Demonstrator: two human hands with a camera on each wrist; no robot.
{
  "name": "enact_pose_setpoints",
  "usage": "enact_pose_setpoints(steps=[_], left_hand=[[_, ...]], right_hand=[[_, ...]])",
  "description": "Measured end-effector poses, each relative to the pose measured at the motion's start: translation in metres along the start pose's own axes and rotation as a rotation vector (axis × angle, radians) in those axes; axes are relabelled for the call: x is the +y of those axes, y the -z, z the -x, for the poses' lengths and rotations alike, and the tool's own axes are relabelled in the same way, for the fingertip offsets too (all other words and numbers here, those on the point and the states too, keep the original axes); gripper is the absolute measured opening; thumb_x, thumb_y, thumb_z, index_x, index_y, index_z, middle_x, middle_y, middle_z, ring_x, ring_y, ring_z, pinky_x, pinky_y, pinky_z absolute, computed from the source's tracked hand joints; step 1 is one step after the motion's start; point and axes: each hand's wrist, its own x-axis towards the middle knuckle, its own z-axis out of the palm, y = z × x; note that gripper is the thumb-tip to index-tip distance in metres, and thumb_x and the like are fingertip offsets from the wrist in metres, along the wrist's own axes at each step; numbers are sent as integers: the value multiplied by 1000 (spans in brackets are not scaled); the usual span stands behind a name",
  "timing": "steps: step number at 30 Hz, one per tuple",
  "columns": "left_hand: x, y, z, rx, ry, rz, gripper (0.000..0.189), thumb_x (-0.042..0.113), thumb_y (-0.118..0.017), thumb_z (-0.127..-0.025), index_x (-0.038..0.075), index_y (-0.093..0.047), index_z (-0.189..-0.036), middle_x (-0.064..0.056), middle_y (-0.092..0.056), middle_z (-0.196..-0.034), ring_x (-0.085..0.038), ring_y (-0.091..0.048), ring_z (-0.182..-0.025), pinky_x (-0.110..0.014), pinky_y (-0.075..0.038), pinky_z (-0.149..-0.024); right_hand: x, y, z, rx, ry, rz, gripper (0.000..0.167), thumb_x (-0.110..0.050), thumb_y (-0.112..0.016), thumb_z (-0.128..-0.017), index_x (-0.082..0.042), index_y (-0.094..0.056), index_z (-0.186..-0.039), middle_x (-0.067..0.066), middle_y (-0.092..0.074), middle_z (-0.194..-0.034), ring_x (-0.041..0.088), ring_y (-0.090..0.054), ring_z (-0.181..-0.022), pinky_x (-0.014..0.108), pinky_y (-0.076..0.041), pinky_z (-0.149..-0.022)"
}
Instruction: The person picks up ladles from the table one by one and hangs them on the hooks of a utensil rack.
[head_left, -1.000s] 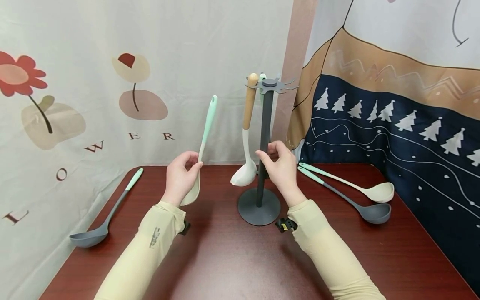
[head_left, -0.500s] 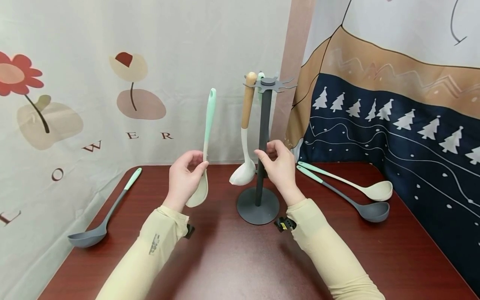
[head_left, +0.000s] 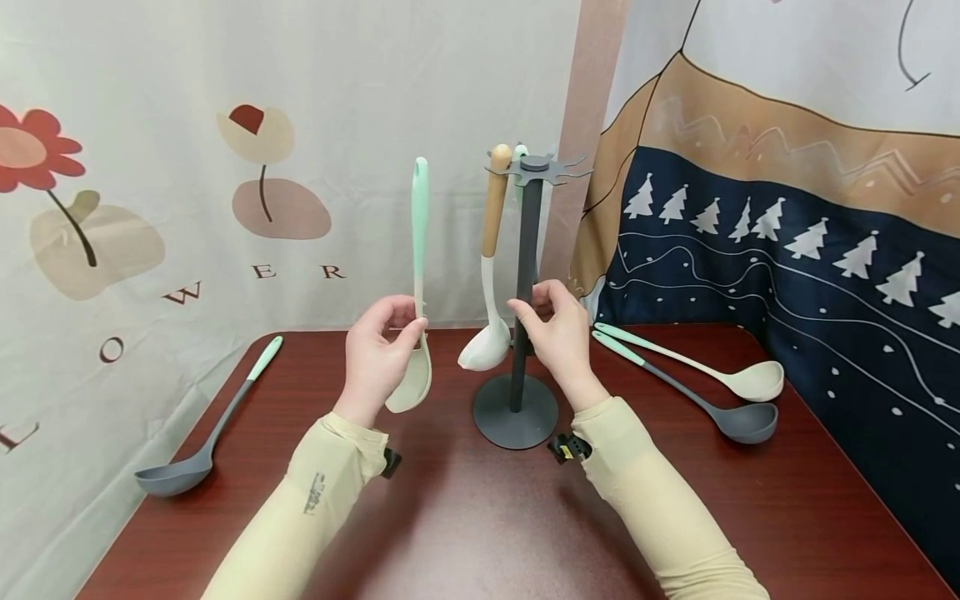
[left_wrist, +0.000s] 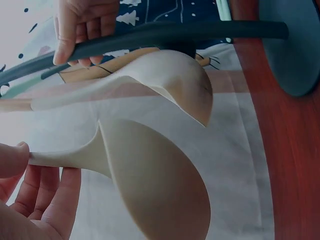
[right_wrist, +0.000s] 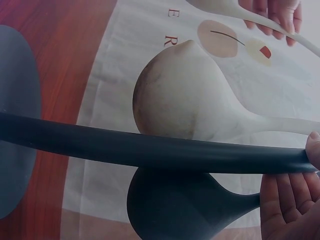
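Note:
My left hand [head_left: 378,354] pinches the lower shaft of a cream ladle [head_left: 421,225] with a mint handle. It is held upright above the table, left of the utensil stand [head_left: 528,258], bowl down. My right hand [head_left: 557,333] grips the stand's dark grey pole, thumb in front and fingers behind. On the stand's hooked top hangs a white ladle [head_left: 491,346] with a wooden handle, between the pole and the cream ladle. A dark ladle [right_wrist: 175,205] also hangs behind the pole; its mint handle tip shows in the head view.
A dark grey ladle [head_left: 180,475] with a mint handle lies at the table's left. Toward the right edge lie a second cream ladle [head_left: 753,382] and another grey ladle [head_left: 750,423]. Printed cloth [head_left: 375,83] hangs behind the brown table [head_left: 480,533].
My left hand has moved right toward the stand and slightly up, and the cream ladle has turned from leaning to nearly vertical. My right hand stays on the pole.

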Motion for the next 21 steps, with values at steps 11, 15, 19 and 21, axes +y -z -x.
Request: enact_pose_setpoints(steps=[11, 15, 19, 21], left_hand=[[-2, -11, 0, -15, -50, 51, 19, -6, -72, -86, -2, -70, -105, -16, -68, -93, -12, -61, -81, -19, -51, -68], [-1, -13, 0, -29, -64, 63, 19, -5, -72, -86, 0, -70, -104, -13, -69, -92, -13, -62, -81, -21, -53, -68], [-1, -16, 0, -35, -68, 77, 19, -6, -72, -86, 1, -70, -104, -11, -68, -91, -14, -62, -81, -22, -53, -68], [-1, -18, 0, -39, -68, 83, 19, -7, -72, -85, 1, -71, -103, -11, -68, -91, -15, -63, -80, -23, -54, -67]], right_hand=[[-2, 0, 1, -1, -7, -4, 23, -16, -77, -88, -1, -63, -98, 14, -66, -90, 26, -63, -78, 37, -54, -72], [-1, 0, 1, -1, -9, -9, 23, -16, -77, -89, -1, -63, -98, 13, -66, -90, 25, -64, -78, 37, -54, -71], [-2, 0, 1, -2, -11, -14, 22, -17, -76, -89, -2, -63, -98, 13, -66, -90, 25, -63, -77, 38, -54, -71], [-2, 0, 1, -2, -15, -12, 23, -17, -76, -89, -2, -63, -98, 13, -66, -90, 26, -63, -78, 38, -54, -71]])
